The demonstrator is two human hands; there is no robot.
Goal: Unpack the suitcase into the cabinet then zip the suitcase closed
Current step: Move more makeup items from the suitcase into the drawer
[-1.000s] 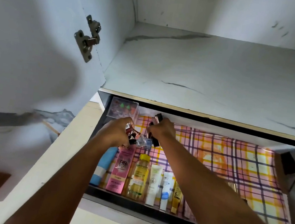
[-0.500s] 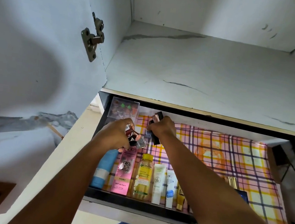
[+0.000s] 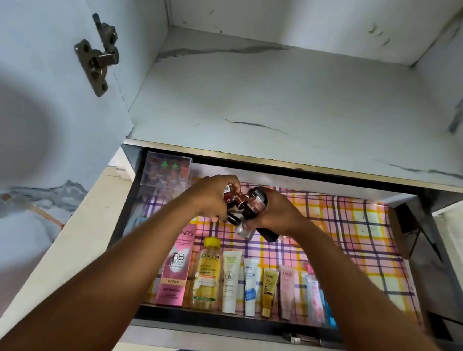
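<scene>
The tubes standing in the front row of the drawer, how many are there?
4 clear: white tube, blue-label tube, yellow tube, pink tube, left to right beside the bottle. Blurred items further right may be more.

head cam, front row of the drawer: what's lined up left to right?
pink BB cream box → yellow Garnier bottle → white tube with green print → white tube with blue label → small gold tube → pale pink tube. Items further right overlap; order unclear.
</scene>
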